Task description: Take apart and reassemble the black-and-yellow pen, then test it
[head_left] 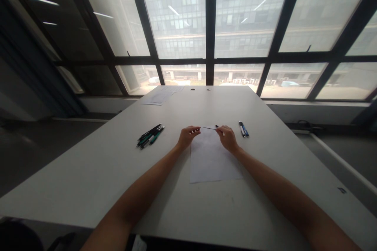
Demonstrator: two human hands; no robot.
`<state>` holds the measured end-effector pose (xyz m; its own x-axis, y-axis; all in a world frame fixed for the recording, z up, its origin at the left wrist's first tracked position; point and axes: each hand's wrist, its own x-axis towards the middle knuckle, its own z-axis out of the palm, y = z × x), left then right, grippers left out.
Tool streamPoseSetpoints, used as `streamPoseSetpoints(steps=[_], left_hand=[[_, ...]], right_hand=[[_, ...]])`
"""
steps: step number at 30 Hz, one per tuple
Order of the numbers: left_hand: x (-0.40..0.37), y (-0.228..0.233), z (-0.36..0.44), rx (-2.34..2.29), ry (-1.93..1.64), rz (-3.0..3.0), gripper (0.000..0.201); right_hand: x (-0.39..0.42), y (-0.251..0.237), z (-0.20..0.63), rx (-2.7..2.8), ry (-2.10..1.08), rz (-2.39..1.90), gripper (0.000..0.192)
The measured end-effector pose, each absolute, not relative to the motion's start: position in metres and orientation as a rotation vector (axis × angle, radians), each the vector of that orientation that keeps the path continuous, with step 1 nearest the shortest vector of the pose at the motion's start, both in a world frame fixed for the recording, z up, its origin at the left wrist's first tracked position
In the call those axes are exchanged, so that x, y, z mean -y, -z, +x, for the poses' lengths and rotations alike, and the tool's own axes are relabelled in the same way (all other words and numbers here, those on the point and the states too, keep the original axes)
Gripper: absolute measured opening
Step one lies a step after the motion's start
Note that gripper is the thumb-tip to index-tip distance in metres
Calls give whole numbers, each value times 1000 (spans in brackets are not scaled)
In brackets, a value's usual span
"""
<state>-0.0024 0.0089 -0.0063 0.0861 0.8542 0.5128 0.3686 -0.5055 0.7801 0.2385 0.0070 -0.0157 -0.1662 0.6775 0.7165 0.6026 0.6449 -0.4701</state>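
Note:
My right hand is closed in a pinch around a thin dark rod that looks like a pen refill. A short dark end also shows at these fingertips; what it belongs to is unclear. The rod points left toward my left hand, whose thumb and fingers are pinched together by its tip. Whatever sits in that left pinch is too small to make out. Both hands are over the top part of a white sheet of paper lying on the table.
On the white table, a pile of black and green pens lies left of my hands. A few blue and white pens lie to the right. More papers are at the far left, before the windows.

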Motion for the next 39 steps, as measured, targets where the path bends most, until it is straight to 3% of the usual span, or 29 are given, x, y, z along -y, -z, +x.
streamPoseSetpoints(steps=[21,39], left_hand=[[-3,1,-1,-1255,-1295,2052,19],[-4,3,-1,-1275,-1262,2087,23]], right_hand=[[-6,18,237,1998,-74,-1046,21],[-5,16,236,2003,-97,-1003,21]])
